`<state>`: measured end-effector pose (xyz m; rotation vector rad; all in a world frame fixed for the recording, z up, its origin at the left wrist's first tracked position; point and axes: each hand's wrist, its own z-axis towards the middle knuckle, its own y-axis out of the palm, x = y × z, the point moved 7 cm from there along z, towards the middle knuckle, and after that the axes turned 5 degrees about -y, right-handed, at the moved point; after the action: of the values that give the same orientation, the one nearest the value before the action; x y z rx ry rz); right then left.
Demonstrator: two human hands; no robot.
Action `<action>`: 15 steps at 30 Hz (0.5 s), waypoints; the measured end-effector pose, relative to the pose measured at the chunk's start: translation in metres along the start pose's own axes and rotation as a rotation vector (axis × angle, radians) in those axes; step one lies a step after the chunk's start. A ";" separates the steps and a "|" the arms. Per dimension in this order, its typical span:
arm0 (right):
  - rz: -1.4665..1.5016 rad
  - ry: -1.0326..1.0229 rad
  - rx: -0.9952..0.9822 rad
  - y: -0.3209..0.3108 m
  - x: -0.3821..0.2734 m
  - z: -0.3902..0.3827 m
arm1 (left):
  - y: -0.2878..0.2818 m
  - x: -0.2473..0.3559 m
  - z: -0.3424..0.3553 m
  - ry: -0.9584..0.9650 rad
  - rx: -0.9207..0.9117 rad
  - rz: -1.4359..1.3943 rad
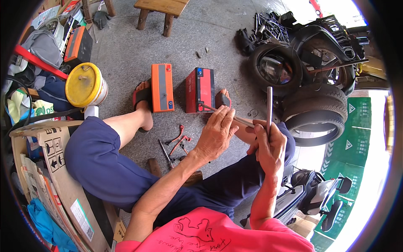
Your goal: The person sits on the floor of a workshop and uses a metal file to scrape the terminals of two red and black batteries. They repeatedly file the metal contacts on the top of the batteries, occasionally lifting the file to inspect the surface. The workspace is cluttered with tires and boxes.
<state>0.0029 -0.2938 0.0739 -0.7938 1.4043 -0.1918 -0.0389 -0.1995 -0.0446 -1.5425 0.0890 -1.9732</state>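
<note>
My left hand (pixel 217 133) is closed on the slim metal shaft of a wrench (pixel 244 122), which reaches to the near right terminal of the red battery (pixel 190 90). My right hand (pixel 267 145) grips the wrench's far end, where a straight steel bar (pixel 269 103) rises upright above the fingers. An orange battery (pixel 161 87) stands left of the red one, between my sandalled feet. On the floor below them lie red cable leads (pixel 181 133) and a long metal rod (pixel 164 152).
A wooden stool (pixel 159 9) stands ahead. At left are a yellow bucket (pixel 82 84), another battery (pixel 72 47), bags and a cardboard box (pixel 63 176). At right are piled tyres (pixel 315 105), black parts (pixel 319 46), a green hoarding (pixel 348 138) and a scooter (pixel 310 189).
</note>
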 end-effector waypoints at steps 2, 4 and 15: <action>0.005 0.001 -0.021 0.000 -0.001 0.004 | 0.000 0.000 0.001 -0.009 -0.001 -0.013; 0.006 0.016 -0.039 0.001 -0.005 0.007 | 0.000 0.000 0.001 -0.024 -0.006 -0.025; -0.045 0.128 -0.107 -0.001 -0.004 0.031 | -0.004 0.000 0.008 -0.035 -0.010 -0.046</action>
<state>0.0313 -0.2807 0.0766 -0.9154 1.5279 -0.2070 -0.0337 -0.1944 -0.0404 -1.5977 0.0491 -1.9832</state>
